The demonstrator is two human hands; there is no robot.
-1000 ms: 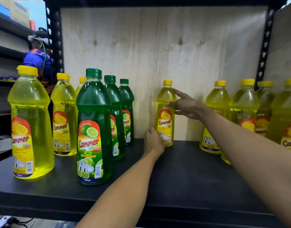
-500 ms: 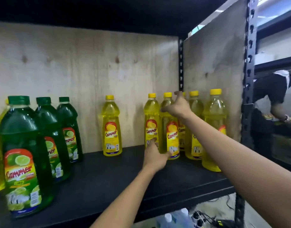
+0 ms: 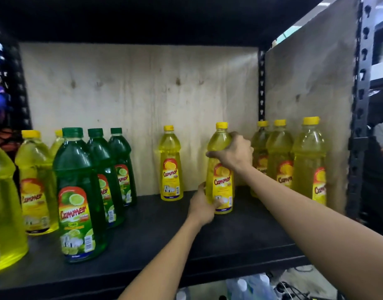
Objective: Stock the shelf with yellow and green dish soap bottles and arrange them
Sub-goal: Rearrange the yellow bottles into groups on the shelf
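A yellow dish soap bottle (image 3: 221, 182) stands upright on the black shelf (image 3: 240, 237), right of centre. My right hand (image 3: 233, 153) grips its shoulder from above and my left hand (image 3: 202, 204) holds its base. Another yellow bottle (image 3: 170, 165) stands alone at the back wall to its left. Three green bottles (image 3: 78, 191) form a row running back on the left, with yellow bottles (image 3: 33, 182) left of them. Three more yellow bottles (image 3: 308, 159) line the right wall.
Plywood panels (image 3: 132, 100) close the back and right side of the bay. A black upright post (image 3: 359, 105) stands at the right front corner. An upper shelf board is overhead. White-capped bottles (image 3: 249, 286) and cables lie below the shelf.
The view swung back left. My hands left the lone bottle at the back wall and took a yellow bottle out of the right-hand group, now apart from it nearer the middle.
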